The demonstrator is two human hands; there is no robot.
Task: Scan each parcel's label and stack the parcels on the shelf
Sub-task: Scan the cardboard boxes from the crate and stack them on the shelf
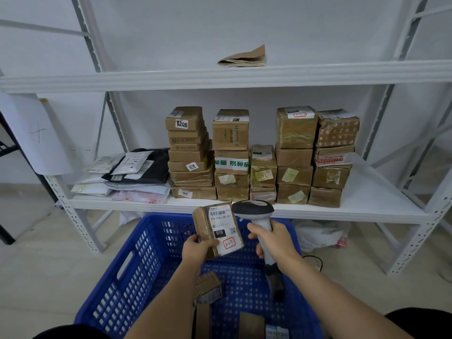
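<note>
My left hand (198, 249) grips a small brown parcel (204, 223) by its lower end, with its white label (221, 228) turned up towards me. Just to its right, my right hand (274, 239) holds a grey handheld scanner (254, 210) by the handle; the scanner's head sits level with the top of the label. Both are above a blue plastic basket (137, 270) with a few small parcels (208, 286) on its bottom. Behind it, the white shelf (367, 199) carries several stacks of brown boxes (231, 155).
Flat mailer bags (132, 172) lie piled on the shelf's left part. Folded brown paper (244, 58) sits on the upper shelf. A white plastic bag (318, 234) lies on the floor under the shelf. The right end of the middle shelf holds nothing.
</note>
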